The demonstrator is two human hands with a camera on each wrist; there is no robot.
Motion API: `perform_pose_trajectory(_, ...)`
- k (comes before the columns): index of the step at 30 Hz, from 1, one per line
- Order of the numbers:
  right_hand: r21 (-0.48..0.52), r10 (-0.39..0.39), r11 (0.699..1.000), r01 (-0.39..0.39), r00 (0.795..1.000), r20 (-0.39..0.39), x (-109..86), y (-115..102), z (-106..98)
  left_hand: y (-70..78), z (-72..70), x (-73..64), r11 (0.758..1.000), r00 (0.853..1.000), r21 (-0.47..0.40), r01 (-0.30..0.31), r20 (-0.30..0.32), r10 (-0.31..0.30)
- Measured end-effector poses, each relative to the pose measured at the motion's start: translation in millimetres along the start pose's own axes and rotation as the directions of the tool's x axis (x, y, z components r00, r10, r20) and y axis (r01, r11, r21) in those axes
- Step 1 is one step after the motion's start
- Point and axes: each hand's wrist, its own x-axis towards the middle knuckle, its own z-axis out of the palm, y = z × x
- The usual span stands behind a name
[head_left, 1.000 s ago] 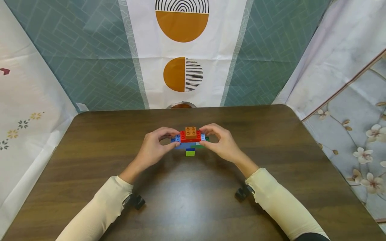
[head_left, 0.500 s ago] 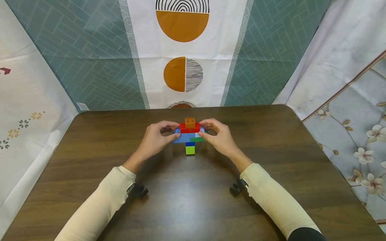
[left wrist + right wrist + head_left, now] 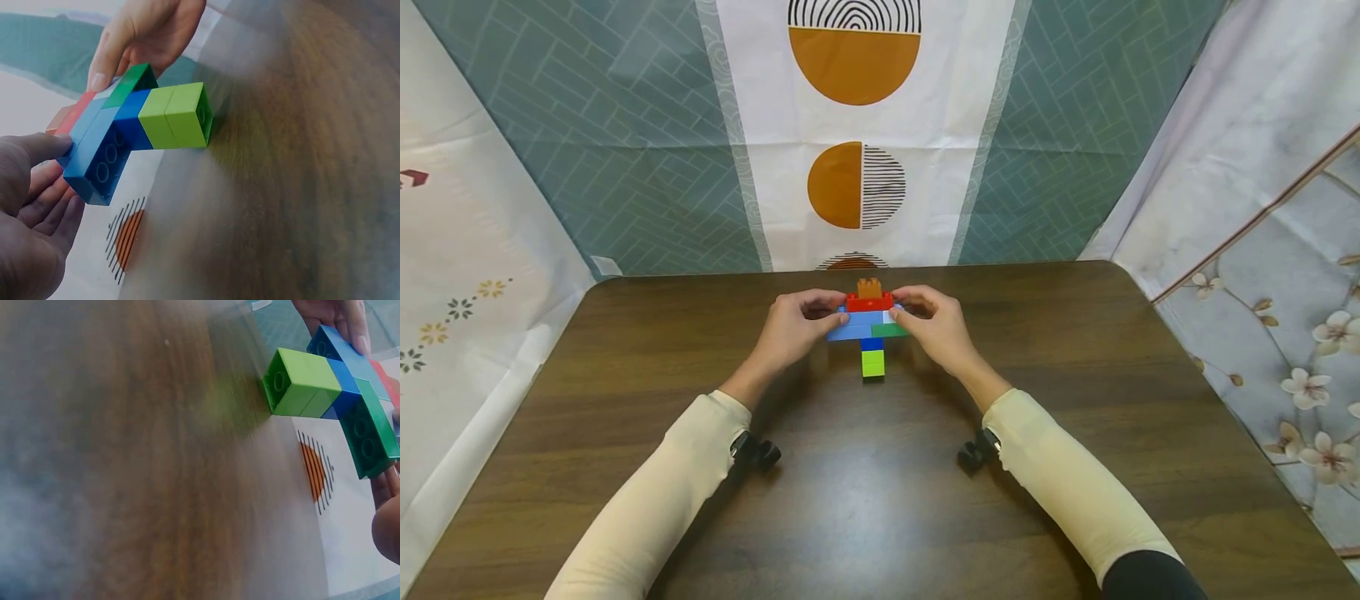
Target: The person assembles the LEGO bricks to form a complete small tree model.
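Note:
A building-brick structure (image 3: 852,325) is held between both hands above the far half of the table, off its surface. It has an orange brick (image 3: 869,288) on top, then a red brick (image 3: 870,303). Light blue, white and green bricks (image 3: 890,330) form the wide middle. A dark blue brick (image 3: 131,122) and two lime bricks (image 3: 174,116) make the narrow stem, hollow underside visible. My left hand (image 3: 793,329) grips the left end of the wide part, thumb in front. On the right end, my right hand (image 3: 938,327) pinches with thumb and fingers; some fingertips are hidden behind.
Underneath is a dark brown wooden table (image 3: 872,500), its far edge just beyond the hands. Patterned cloth (image 3: 857,192) hangs behind it, with light curtains (image 3: 1262,250) at the sides. Black wrist cameras (image 3: 763,454) hang below both wrists.
Both hands have raised the brick structure away from me and tilted it, so its studded top shows less and its front face and lime stem show more. The grip stays the same.

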Motion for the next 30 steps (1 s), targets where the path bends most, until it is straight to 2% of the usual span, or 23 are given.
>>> perform_pose_trajectory(6,0.002,0.065,0.998,-0.065,0.998,-0.013,6.3,7,3,-6.0,1.8,10.7,0.996,0.995,-0.02,0.088,0.046,-0.087)
perform_pose_trajectory(15,0.007,0.136,0.991,-0.136,0.99,-0.024,13.7,17,6,-11.5,6.3,20.2,0.985,0.983,-0.027,0.172,0.075,-0.17)
perform_pose_trajectory(24,0.003,0.196,0.981,-0.196,0.98,0.026,20.0,24,10,-26.5,8.6,20.7,0.98,0.977,-0.005,0.201,0.079,-0.2)
perform_pose_trajectory(30,-0.005,0.247,0.969,-0.247,0.967,0.053,22.1,28,8,-30.4,13.3,22.0,0.979,0.974,0.034,0.201,0.1,-0.203)
